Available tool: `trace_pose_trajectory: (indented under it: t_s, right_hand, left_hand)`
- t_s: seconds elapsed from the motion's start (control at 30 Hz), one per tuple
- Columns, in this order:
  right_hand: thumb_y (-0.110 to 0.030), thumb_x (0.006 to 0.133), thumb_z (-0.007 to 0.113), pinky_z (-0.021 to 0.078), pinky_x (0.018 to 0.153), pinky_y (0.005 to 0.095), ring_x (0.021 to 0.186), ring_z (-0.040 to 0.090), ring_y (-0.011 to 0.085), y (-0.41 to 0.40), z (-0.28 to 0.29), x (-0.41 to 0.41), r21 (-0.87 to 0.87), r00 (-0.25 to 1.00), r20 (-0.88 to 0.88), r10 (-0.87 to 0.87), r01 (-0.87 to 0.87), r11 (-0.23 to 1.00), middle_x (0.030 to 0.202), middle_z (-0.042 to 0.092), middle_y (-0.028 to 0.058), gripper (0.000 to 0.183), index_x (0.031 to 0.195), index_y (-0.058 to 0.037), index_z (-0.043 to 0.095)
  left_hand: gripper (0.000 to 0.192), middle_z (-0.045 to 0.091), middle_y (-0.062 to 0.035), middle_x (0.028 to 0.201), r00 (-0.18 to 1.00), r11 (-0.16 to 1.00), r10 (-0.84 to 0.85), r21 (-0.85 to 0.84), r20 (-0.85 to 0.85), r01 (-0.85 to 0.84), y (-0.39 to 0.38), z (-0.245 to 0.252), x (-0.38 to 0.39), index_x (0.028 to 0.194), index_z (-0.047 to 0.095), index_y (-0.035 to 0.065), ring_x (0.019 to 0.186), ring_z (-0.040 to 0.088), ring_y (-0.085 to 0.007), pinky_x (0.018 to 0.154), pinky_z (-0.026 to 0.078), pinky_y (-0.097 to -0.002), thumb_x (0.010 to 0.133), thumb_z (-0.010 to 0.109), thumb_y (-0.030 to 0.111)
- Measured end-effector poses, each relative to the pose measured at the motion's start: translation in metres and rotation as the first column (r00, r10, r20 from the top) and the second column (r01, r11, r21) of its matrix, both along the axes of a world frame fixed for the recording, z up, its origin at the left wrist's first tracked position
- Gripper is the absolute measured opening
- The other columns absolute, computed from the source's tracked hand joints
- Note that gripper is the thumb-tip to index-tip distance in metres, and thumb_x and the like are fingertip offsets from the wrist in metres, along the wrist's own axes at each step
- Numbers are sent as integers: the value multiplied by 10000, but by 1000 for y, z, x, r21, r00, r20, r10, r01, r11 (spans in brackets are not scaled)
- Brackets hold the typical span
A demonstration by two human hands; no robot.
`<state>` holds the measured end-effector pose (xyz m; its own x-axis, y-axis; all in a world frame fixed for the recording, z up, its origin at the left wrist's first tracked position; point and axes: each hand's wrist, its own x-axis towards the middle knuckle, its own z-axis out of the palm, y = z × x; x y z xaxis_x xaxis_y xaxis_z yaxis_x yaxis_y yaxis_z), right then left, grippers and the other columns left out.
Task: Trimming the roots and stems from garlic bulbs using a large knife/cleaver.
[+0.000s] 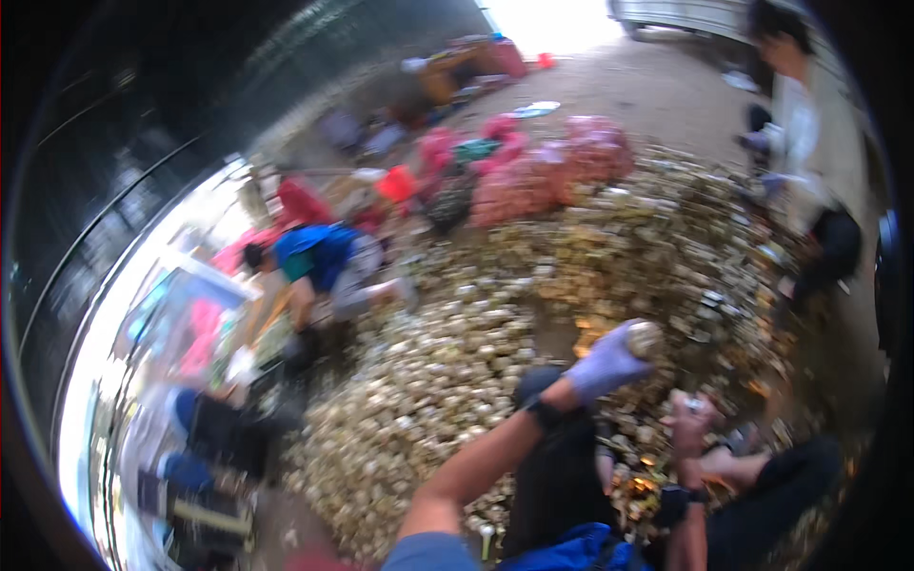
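My left hand [607, 364], in a purple glove, is raised over the heap with a pale bulb [645, 340], which looks like garlic, in its fingers. Lower and to the right, my bare right hand [692, 421] is curled, with a small bright spot at its fingers; blur hides whether it holds something. A broad heap of trimmed-looking pale bulbs [443, 371] lies to the left of my knees. Bulbs with dry stalks [643, 243] are piled farther ahead and to the right.
Full pink mesh sacks [550, 175] stand behind the heap, near a red container [396, 184]. A person in blue [321, 257] bends over at the left. Another person in a light top [807, 135] is at the right edge. A vehicle [685, 18] stands at the far top.
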<state>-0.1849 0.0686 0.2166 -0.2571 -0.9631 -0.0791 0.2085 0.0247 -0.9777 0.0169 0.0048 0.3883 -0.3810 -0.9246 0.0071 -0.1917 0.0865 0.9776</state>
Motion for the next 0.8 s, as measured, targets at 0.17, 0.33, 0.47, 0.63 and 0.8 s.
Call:
trace_pose_trajectory:
  t_s: [0.17,0.33,0.47,0.63,0.8]
  right_hand:
    - [-243,829,723,459,583,454,659,584,425,16,57,10,-355,823,-559,-103,-126,926,735,570,189,259,803,-22,591]
    - [-241,761,762,482,565,447,689,611,394,13,77,11,-357,738,-670,-76,-231,905,760,571,163,270,820,-43,588]
    - [-221,675,773,497,560,423,688,628,355,12,73,9,-377,675,-733,-89,-294,879,790,588,135,299,840,-53,589]
    - [-144,688,739,474,538,419,644,613,360,12,65,13,-406,715,-686,-132,-226,885,736,572,145,205,786,-34,597]
    - [-202,719,704,496,535,419,641,626,345,9,39,11,-391,684,-710,-166,-187,901,761,579,129,201,815,-59,599]
  left_hand:
    - [444,689,-62,1014,985,997,-44,74,165,32,23,-50,-11,1163,603,46,931,655,-157,846,539,-327,784,801,167]
    - [510,699,-62,1008,926,973,-74,-177,371,149,20,-71,-10,1155,588,35,930,685,-166,836,547,-328,748,852,194]
    - [507,689,-42,997,994,994,-107,23,-4,107,20,-78,-9,1173,565,23,904,655,-133,835,539,-307,756,829,142]
    - [384,662,-43,971,986,971,-130,-187,108,149,19,-76,-11,1097,620,46,875,627,-149,812,523,-301,760,783,134]
    - [361,658,-67,913,958,979,-116,-130,261,154,22,-63,-19,1028,643,44,792,646,-185,746,532,-310,749,812,201]
